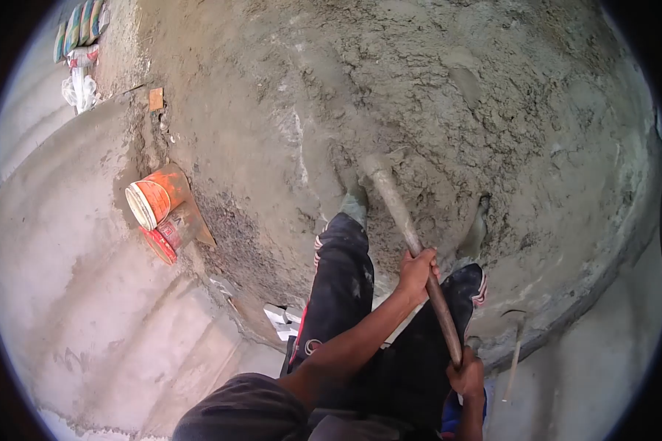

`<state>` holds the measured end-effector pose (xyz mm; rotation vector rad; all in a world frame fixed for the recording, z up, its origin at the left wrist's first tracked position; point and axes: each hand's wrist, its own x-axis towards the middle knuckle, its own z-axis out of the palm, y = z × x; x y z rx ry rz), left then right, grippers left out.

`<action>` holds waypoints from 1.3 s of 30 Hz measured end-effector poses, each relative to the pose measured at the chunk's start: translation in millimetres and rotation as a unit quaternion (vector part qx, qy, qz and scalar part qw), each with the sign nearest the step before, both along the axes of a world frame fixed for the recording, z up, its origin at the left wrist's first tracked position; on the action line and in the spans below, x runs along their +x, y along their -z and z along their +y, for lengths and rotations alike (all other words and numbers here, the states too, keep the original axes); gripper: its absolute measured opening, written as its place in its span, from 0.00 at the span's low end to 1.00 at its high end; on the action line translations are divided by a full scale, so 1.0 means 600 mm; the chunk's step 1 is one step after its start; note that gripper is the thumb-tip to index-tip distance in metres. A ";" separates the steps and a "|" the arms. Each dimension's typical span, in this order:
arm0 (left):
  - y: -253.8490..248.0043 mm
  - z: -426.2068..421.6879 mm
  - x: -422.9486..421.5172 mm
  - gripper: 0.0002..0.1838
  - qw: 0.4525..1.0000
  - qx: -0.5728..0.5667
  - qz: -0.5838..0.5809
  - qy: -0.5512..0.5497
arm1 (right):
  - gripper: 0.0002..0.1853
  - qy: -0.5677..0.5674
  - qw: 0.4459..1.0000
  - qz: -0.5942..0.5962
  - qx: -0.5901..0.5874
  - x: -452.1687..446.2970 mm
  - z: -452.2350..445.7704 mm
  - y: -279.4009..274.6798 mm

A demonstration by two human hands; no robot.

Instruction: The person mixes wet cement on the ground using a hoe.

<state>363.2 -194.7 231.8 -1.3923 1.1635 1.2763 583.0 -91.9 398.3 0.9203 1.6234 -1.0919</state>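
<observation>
My left hand (pixel 417 273) is closed around the middle of the wooden handle of a hoe (pixel 397 206). Lower down, my right hand (pixel 467 375) wraps the handle's near end, beside my right thigh. The tool slants up and left, and its mortar-caked head sits in the wet grey mortar (pixel 419 95), so the blade is hidden. My legs straddle the handle in dark trousers (pixel 338 257), with both feet sunk in the mix.
An orange bucket (pixel 157 195) lies tipped at the left edge of the mortar, against a red-rimmed container (pixel 162 242). Several sacks (pixel 81 29) stand at the far upper left. Another long-handled tool (pixel 516 345) lies at the lower right. White scraps (pixel 279 320) lie near my left leg.
</observation>
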 end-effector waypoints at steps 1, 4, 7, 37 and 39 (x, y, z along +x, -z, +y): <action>-0.001 -0.005 -0.008 0.13 1.000 0.003 0.008 0.004 | 0.19 0.000 1.000 -0.004 -0.004 -0.001 -0.001 -0.005; 0.006 -0.030 -0.149 0.13 0.993 -0.022 0.101 0.064 | 0.16 0.108 0.988 0.106 -0.017 -0.110 -0.061 0.074; 0.072 -0.070 -0.378 0.13 0.939 -0.070 0.301 0.152 | 0.17 0.181 0.956 0.214 -0.082 -0.291 -0.140 0.245; 0.058 0.032 -0.018 0.09 0.975 -0.017 0.160 0.152 | 0.17 0.187 0.967 0.096 -0.147 0.004 0.061 0.136; -0.002 0.047 0.037 0.09 0.991 -0.009 0.100 0.092 | 0.17 0.159 0.977 0.088 -0.111 0.046 0.064 0.092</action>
